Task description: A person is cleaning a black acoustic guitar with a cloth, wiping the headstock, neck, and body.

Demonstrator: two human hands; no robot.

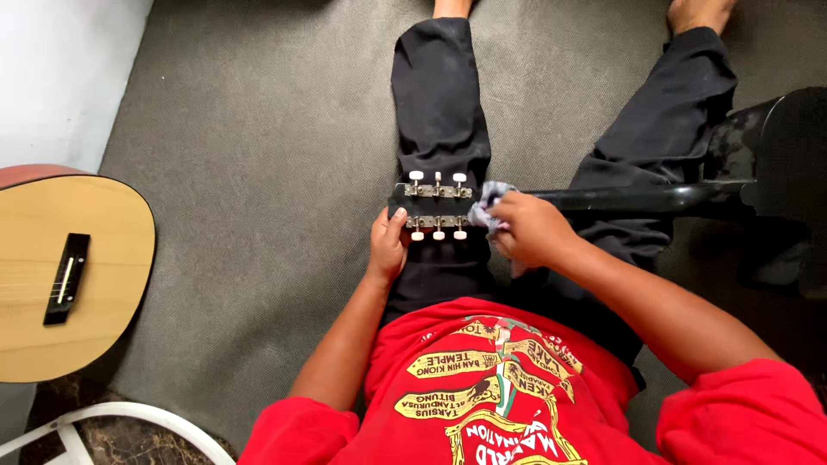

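A black guitar lies across my lap, its back facing up. Its headstock [436, 207] carries two rows of white tuning pegs; the neck [637, 199] runs right toward the black body [780, 164]. My left hand [388, 244] grips the end of the headstock, thumb on its edge. My right hand [527, 230] presses a small grey-blue cloth [489, 203] against the neck where it meets the headstock.
A light wooden acoustic guitar [73, 271] lies on the floor at the left, by a white wall [60, 69]. Grey carpet [258, 172] covers the floor. A white curved frame [121, 422] shows at the bottom left. My legs in black trousers stretch forward.
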